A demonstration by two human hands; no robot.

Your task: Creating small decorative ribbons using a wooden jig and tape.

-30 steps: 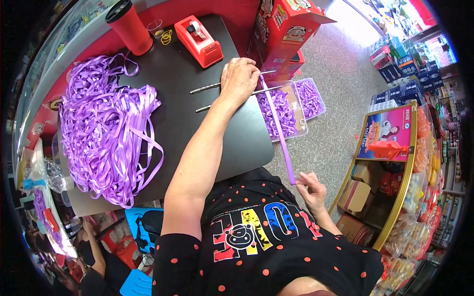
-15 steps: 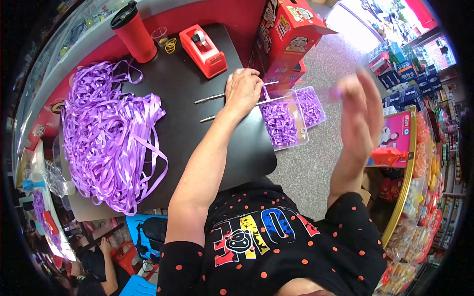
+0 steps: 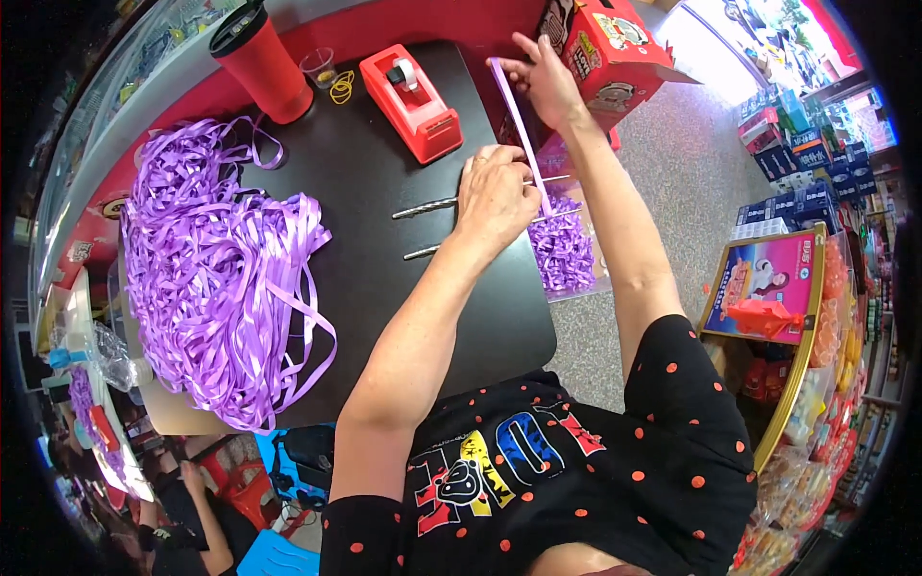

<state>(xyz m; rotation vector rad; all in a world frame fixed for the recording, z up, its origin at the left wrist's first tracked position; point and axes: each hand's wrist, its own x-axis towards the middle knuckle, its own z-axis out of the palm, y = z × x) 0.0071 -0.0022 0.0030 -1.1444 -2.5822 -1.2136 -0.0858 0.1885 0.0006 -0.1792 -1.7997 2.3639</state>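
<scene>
My left hand (image 3: 497, 197) lies over the table's right edge, its fingers closed around a spiral-grooved metal rod (image 3: 424, 208). A second metal rod (image 3: 421, 252) passes under that hand and wrist; thin rod ends stick out beyond the edge. From the rods a flat purple ribbon strip (image 3: 520, 125) runs up to my right hand (image 3: 554, 88), which grips its far end with some fingers spread. The ribbon's exact hold is partly hidden. A clear bin of short purple ribbon pieces (image 3: 562, 259) stands below the table edge. At the left lies a large heap of purple ribbon (image 3: 226, 288).
A red tape dispenser (image 3: 415, 106), a red tumbler (image 3: 264, 67), a small clear cup (image 3: 317, 67) and yellow rubber bands (image 3: 342, 87) stand on the black table (image 3: 384, 317). A red carton (image 3: 615, 58) rises beyond its right edge. A display case (image 3: 768, 288) is at far right.
My right hand has swung from the far right, in toward the red carton, and the ribbon strip now stretches upward from the rods. My left hand stays on the rods.
</scene>
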